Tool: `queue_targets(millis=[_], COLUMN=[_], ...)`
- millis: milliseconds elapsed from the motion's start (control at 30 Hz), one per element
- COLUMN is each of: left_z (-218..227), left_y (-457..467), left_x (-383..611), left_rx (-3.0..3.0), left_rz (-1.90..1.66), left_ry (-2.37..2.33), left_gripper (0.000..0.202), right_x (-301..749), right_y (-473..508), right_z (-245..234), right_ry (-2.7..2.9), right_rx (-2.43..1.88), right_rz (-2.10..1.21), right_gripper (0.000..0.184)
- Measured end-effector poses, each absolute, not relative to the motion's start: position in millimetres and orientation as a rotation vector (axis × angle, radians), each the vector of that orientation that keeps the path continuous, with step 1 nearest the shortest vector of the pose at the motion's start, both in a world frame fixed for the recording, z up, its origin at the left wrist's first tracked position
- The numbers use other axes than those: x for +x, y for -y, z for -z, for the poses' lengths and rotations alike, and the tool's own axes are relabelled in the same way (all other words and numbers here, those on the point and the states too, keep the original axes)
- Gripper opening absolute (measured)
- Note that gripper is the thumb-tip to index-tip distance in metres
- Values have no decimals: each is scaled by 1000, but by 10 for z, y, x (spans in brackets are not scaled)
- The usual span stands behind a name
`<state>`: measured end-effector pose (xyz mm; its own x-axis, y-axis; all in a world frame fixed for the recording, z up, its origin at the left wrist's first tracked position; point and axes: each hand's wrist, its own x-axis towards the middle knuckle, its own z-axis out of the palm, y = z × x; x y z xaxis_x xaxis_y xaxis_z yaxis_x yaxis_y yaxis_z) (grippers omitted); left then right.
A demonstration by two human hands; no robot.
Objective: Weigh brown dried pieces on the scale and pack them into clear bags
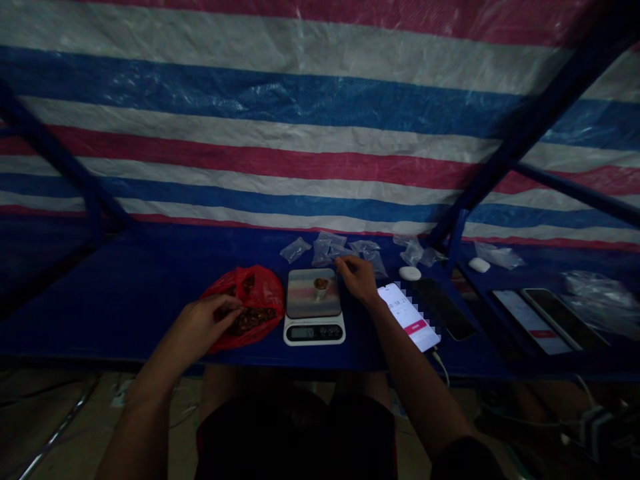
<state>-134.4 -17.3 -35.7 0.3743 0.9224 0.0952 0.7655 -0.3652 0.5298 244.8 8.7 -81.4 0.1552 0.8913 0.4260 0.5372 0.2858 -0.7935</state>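
My left hand (pixel 207 321) reaches into a red plastic bag (pixel 257 293) of dark brown pieces, its fingers curled among them. A small kitchen scale (pixel 314 308) stands right of the bag, with a little cup (pixel 321 286) of brownish bits on its platform. My right hand (pixel 358 278) rests just right of the scale's far corner, fingers pinched at a small clear plastic bag (pixel 343 255) from the row behind.
Several small clear bags (pixel 326 247) lie along the back of the blue table (pixel 130 293). A lit phone (pixel 409 316) lies right of my right hand, with more phones (pixel 530 320) further right. Two white pebble-shaped cases (pixel 410 273) sit near them. A striped tarp hangs behind.
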Motion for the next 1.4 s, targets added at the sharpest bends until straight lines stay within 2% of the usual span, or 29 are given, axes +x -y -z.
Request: queue_targets(millis=[200, 333, 533, 767, 900, 1000, 1133, 1167, 1267, 1400], left_z=[-48, -233, -137, -73, -106, -121, 25, 75, 140, -33], left_y=[195, 105, -78, -140, -144, -106, -73, -91, -225, -477], left_x=[-870, -304, 55, 183, 48, -345, -964, -1066, -1165, -912], left_rx=[2420, 2532, 2625, 2562, 2551, 2642, 2769, 2763, 2755, 2770], left_rz=[-715, -644, -432, -373, -476, -500, -460, -438, -366, -371], left_ry=[-1334, -1155, -1027, -986, -1039, -1123, -1281, -1312, -1240, -1122], left_gripper=[33, 32, 24, 28, 38, 41, 54, 52, 30, 33], right_x=[2463, 2470, 2480, 2494, 2493, 2494, 2485, 2482, 2473, 2480], right_y=[-92, -95, -89, -91, -82, -74, -75, -78, -89, -105], right_z=[820, 840, 831, 805, 815, 815, 807, 809, 829, 864], right_ry=[1502, 1510, 1524, 1509, 1511, 1496, 1504, 1511, 1516, 1487], right_rx=[-1387, -1380, -1376, -1385, -1394, -1395, -1375, -1367, -1356, -1354], right_rz=[-448, -455, -444, -409, -416, -421, -418, -419, -430, -461], right_gripper=[41, 42, 42, 42, 43, 43, 43, 43, 42, 43])
